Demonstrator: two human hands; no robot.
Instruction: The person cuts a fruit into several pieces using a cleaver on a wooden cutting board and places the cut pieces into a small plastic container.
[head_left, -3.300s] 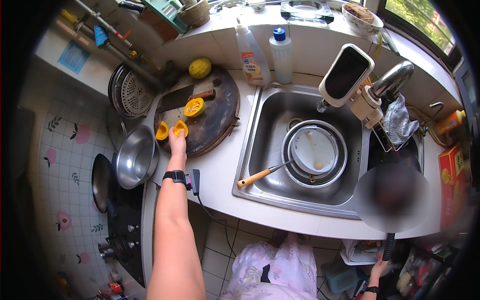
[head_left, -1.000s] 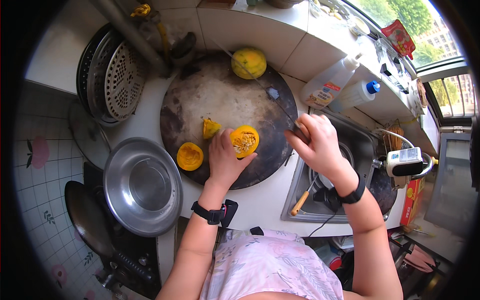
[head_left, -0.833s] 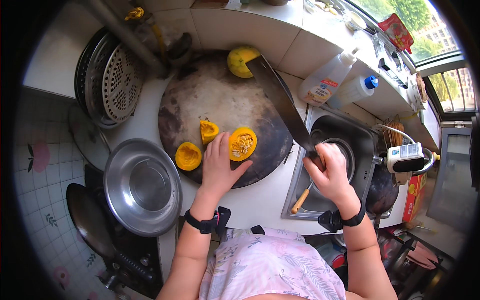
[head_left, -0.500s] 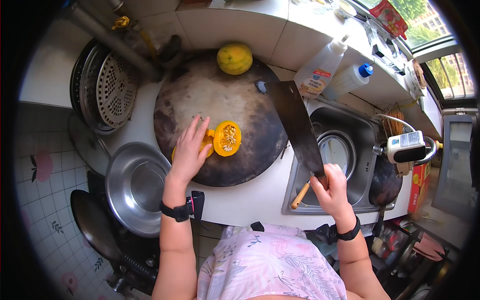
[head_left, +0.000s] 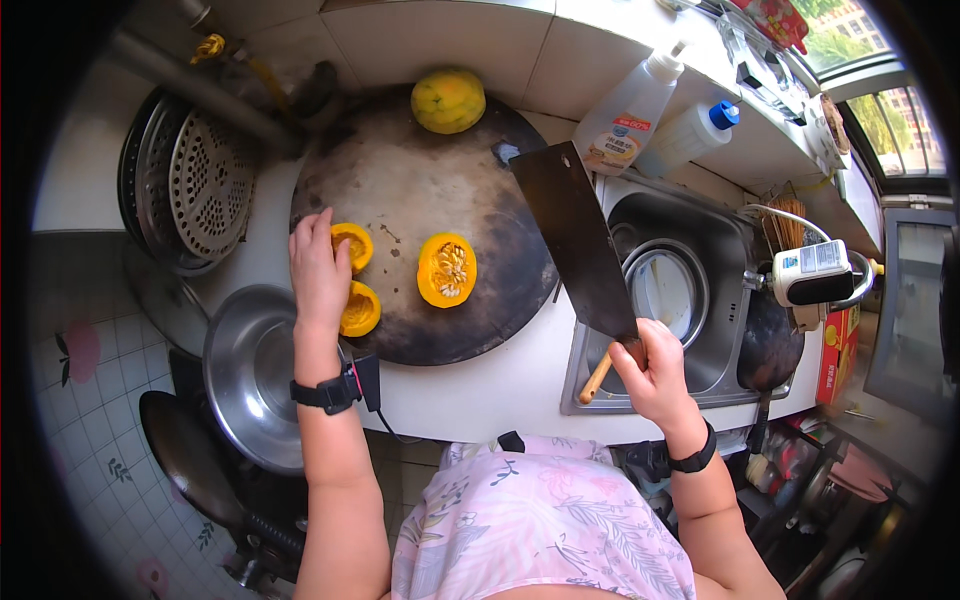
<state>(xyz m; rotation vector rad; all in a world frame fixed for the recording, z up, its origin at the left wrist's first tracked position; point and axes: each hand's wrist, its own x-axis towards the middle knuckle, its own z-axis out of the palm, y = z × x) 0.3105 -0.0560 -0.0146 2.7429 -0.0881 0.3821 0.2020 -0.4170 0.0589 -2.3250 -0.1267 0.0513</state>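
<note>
My left hand (head_left: 318, 262) grips a scooped-out yellow pumpkin piece (head_left: 355, 242) at the board's left; another hollow piece (head_left: 362, 314) lies just below it. A cut half full of seeds (head_left: 447, 270) sits near the middle of the round dark board (head_left: 420, 200), cut face up. My right hand (head_left: 650, 370) is closed on the wooden handle of a broad cleaver (head_left: 565, 235), its blade pointing up and left over the board's right edge. A whole yellow-green pumpkin (head_left: 447, 100) rests at the back of the board.
A steel bowl (head_left: 250, 380) stands lower left, above a black wok (head_left: 185, 460). Perforated steamer plates (head_left: 200, 185) lean at left. A sink (head_left: 720, 225) with bowls and a wooden-handled utensil (head_left: 597, 378) is right; two plastic bottles (head_left: 625, 115) stand behind it.
My left hand has moved left across the board with a pumpkin piece, separating it from the seeded half. The cleaver has swung from the back of the board toward the right edge.
</note>
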